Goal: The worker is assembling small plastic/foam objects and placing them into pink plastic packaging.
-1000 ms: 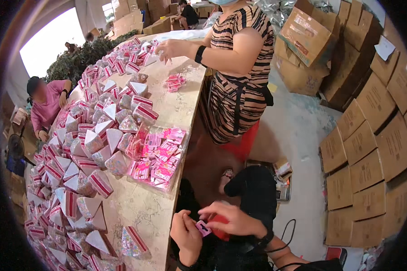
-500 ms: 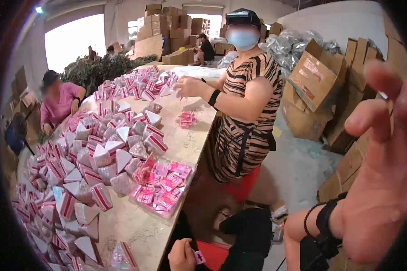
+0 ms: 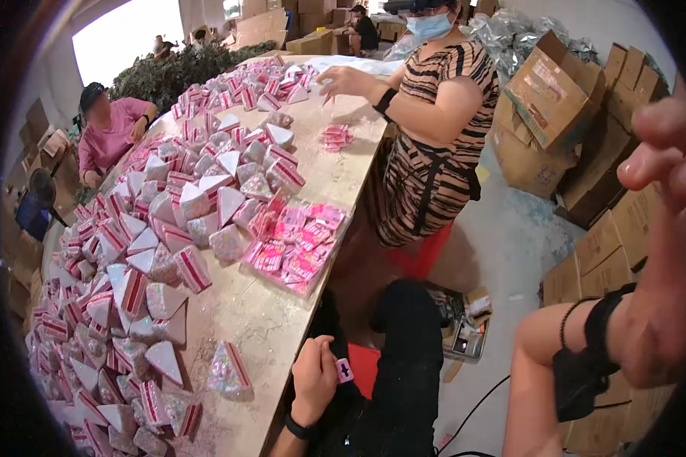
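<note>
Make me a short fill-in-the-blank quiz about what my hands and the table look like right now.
The left hand pinches a small ____ packet.
The right hand is raised at the picture's ____ edge, holding nothing visible.
The boxes covering the table are ____-shaped.

Missing words: pink; right; wedge

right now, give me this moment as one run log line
left hand: holds small pink packet at lap, beside table | right hand: raised near camera, empty | table: wedge boxes, pink packets
</note>
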The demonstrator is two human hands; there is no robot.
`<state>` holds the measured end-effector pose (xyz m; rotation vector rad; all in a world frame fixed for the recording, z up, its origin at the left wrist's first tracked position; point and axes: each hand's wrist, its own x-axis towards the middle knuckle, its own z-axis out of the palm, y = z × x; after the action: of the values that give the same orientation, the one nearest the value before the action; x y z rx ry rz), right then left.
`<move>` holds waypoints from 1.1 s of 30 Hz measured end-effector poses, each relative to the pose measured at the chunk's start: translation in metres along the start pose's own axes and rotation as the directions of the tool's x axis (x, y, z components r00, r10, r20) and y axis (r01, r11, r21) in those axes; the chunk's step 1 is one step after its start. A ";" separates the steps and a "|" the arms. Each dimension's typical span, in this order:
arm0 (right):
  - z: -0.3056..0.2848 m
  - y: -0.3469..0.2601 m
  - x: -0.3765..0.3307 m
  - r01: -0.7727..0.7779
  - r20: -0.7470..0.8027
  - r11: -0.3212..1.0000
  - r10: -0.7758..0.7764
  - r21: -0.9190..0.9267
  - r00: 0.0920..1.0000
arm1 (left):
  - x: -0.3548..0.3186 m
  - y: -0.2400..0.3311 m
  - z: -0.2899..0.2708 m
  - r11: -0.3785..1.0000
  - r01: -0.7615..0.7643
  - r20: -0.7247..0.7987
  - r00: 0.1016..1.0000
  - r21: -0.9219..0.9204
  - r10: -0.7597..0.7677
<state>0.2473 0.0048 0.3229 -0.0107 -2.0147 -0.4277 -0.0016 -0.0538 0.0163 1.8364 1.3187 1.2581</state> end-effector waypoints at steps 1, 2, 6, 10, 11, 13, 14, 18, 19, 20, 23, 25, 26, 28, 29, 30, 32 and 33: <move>0.021 0.022 -0.007 -0.134 0.056 0.982 0.128 0.131 0.990 | -0.003 -0.004 -0.002 1.000 0.000 -0.013 1.000 -0.005 0.000; 0.047 0.054 -0.019 -0.298 0.159 0.925 0.265 0.237 0.951 | -0.004 -0.005 -0.003 1.000 0.002 -0.029 1.000 0.004 -0.002; 0.158 0.233 -0.112 -0.781 0.534 0.438 0.570 0.445 0.625 | -0.006 -0.003 -0.014 0.998 0.023 -0.011 1.000 0.062 -0.022; 0.171 0.392 -0.226 -0.892 0.777 -0.036 0.509 0.450 0.372 | 0.003 -0.003 -0.017 0.995 0.097 0.024 0.995 0.014 -0.097; 0.154 0.420 -0.243 -0.887 0.810 -0.119 0.475 0.445 0.343 | 0.001 -0.002 -0.019 0.994 0.105 0.019 0.994 0.017 -0.105; 0.153 0.454 -0.269 -0.859 0.851 -0.236 0.401 0.455 0.340 | 0.005 -0.003 -0.024 0.991 0.136 0.009 0.991 0.013 -0.136; 0.150 0.465 -0.276 -0.840 0.860 -0.277 0.365 0.466 0.356 | 0.006 -0.001 -0.027 0.989 0.145 -0.002 0.989 -0.007 -0.145; 0.208 0.462 -0.262 -0.855 0.833 -0.229 0.442 0.464 0.333 | -0.002 -0.002 -0.033 0.953 0.300 -0.031 0.954 0.048 -0.298; 0.201 0.459 -0.267 -0.861 0.826 -0.224 0.466 0.456 0.316 | 0.001 0.005 -0.031 0.953 0.284 0.015 0.958 0.105 -0.287; 0.206 0.455 -0.250 -0.871 0.821 -0.193 0.473 0.452 0.321 | -0.010 -0.002 -0.032 0.965 0.232 0.001 0.972 0.124 -0.234; 0.208 0.443 -0.247 -0.895 0.808 -0.149 0.511 0.419 0.293 | -0.017 -0.030 -0.015 0.989 0.138 -0.043 0.990 0.049 -0.136; 0.202 0.439 -0.244 -0.905 0.802 -0.127 0.526 0.405 0.285 | -0.035 -0.020 -0.021 0.982 0.190 -0.010 0.982 -0.019 -0.190; 0.205 0.438 -0.237 -0.906 0.796 -0.113 0.530 0.407 0.292 | -0.025 -0.015 -0.028 0.979 0.199 -0.025 0.980 0.040 -0.199; 0.200 0.437 -0.234 -0.913 0.783 -0.077 0.546 0.400 0.297 | -0.004 -0.013 -0.031 0.973 0.210 -0.022 0.978 0.098 -0.208; 0.195 0.436 -0.232 -0.916 0.775 -0.057 0.555 0.396 0.301 | 0.001 -0.015 -0.030 0.963 0.266 0.006 0.964 0.048 -0.267; 0.189 0.435 -0.234 -0.919 0.766 -0.038 0.566 0.393 0.305 | -0.002 -0.010 -0.031 0.938 0.345 0.041 0.938 0.009 -0.345; 0.178 0.434 -0.226 -0.926 0.755 0.006 0.577 0.378 0.312 | 0.012 -0.002 -0.031 0.950 0.312 0.039 0.950 -0.031 -0.310; 0.173 0.431 -0.222 -0.929 0.747 0.035 0.584 0.367 0.317 | 0.016 -0.002 -0.029 0.949 0.315 0.056 0.948 -0.034 -0.312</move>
<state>0.2844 0.4998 0.1871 -0.7459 -2.0230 1.3859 -0.0278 -0.0404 0.0329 1.5427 1.4756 1.0551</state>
